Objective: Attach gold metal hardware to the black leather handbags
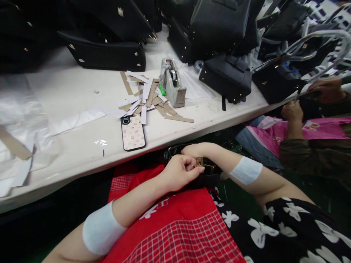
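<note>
My left hand (181, 171) is curled on a black strap (208, 177) lying on my lap, its fingers pinching beside a small gold buckle (200, 162). My right hand (189, 149) reaches under the table edge, bent at the wrist, onto the same black piece; its fingers are hidden. White patches wrap both forearms. A red checked apron (175, 223) covers my lap.
A white table (82, 146) holds a phone (133, 132) face down, a pile of cardboard strips (148, 96), a tape dispenser (172, 86) and several black handbags (227, 75) at the back. At the right another person's hands (293, 111) work on a bag.
</note>
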A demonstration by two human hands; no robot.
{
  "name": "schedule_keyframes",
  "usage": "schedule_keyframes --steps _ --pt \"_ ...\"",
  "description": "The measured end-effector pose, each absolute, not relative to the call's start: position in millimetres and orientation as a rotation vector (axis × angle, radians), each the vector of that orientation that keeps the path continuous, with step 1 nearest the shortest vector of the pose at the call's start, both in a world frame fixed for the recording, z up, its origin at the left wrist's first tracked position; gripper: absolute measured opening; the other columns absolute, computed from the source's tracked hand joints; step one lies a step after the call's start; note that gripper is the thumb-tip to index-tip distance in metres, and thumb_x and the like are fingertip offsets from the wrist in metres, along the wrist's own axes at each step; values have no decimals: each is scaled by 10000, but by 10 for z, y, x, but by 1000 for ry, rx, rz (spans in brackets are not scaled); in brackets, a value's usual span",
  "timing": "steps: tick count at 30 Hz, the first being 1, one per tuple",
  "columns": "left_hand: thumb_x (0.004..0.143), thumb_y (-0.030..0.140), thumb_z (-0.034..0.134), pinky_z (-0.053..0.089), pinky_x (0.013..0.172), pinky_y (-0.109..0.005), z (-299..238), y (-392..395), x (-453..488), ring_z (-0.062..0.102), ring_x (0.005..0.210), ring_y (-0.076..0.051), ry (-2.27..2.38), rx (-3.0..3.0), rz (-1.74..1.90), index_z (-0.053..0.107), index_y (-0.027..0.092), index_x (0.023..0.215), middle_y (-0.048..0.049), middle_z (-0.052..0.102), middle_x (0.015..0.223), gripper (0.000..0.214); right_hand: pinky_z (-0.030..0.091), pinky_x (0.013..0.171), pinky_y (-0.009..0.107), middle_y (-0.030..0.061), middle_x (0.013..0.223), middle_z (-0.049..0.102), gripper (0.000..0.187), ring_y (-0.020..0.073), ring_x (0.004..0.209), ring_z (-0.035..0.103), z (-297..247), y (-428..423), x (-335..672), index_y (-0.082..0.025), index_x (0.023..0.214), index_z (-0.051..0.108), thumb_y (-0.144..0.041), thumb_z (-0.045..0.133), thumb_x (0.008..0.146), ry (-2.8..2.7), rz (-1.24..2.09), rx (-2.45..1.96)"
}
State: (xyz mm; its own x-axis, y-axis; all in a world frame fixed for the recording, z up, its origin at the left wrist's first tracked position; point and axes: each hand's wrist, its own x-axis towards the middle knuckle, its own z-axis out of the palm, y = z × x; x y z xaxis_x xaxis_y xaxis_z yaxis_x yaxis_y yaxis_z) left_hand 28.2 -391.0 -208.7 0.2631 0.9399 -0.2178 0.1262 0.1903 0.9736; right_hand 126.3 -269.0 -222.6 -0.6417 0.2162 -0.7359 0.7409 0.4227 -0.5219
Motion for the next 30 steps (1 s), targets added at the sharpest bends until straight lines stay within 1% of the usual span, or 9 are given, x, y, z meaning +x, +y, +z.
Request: schedule_keyframes --steps 3,4,5,9,13,16,19,21,30 --pt "798 445 582 224 488 -214 -2173 -3930 148 251 513 -65 1212 1155 925 356 176 539 69 285 524 437 461 784 299 112 946 703 336 205 840 626 -1921 -2796 1437 -108 932 682 -314 419 964 2302 -1256 1076" --pt "805 452 573 228 489 -212 -2193 -3935 95 261 515 -66 1225 1132 946 380 173 550 67 297 531 425 460 802 295 107 997 695 407 196 870 624 -1826 -2874 1490 -118 980 669 -340 328 997 2376 -1338 1192" --pt "808 457 570 233 489 -210 -2210 -3939 43 273 517 -66 1242 1115 963 407 169 561 65 311 536 413 459 812 293 91 993 696 430 194 881 622 -1748 -2967 1533 -135 993 667 -377 312 1002 2412 -1405 1217" --pt "790 438 609 283 504 -203 -2253 -3948 -136 333 524 -72 1321 1130 996 465 158 561 53 386 536 389 459 827 292 38 984 712 281 208 905 631 -1695 -3331 1571 -200 1038 688 -387 513 924 2381 -1579 1144" --pt "853 366 556 401 600 -227 -2276 -3970 -286 511 616 -114 1388 1156 1057 636 141 711 -14 599 664 278 455 759 277 14 932 722 265 201 833 643 -1853 -3439 1469 -219 1082 691 -343 537 905 2388 -1630 1255" --pt "878 319 544 424 629 -241 -2252 -3971 -417 542 639 -123 1510 1245 1070 704 153 853 -26 635 705 232 421 672 265 13 834 714 254 191 737 628 -1865 -3365 1398 -210 1028 693 -337 512 902 2406 -1469 1285" --pt "847 285 603 421 617 -232 -2194 -3937 -536 520 614 -110 1584 1399 1082 715 177 925 3 584 664 174 341 580 262 13 687 661 273 171 614 570 -1797 -3267 1330 -197 817 664 -356 462 911 2447 -1153 1287" --pt "815 276 650 424 622 -228 -2154 -3899 -586 520 618 -105 1589 1483 1088 713 185 936 12 573 664 164 302 559 265 18 662 641 305 165 595 552 -1759 -3216 1280 -195 744 620 -358 432 921 2448 -1009 1246" --pt "822 248 662 402 596 -210 -2104 -3697 -595 529 623 -96 1509 1704 1029 723 193 874 19 564 655 97 252 564 300 54 741 700 331 182 647 618 -1693 -3164 1090 -192 766 639 -333 399 947 2437 -631 1137"
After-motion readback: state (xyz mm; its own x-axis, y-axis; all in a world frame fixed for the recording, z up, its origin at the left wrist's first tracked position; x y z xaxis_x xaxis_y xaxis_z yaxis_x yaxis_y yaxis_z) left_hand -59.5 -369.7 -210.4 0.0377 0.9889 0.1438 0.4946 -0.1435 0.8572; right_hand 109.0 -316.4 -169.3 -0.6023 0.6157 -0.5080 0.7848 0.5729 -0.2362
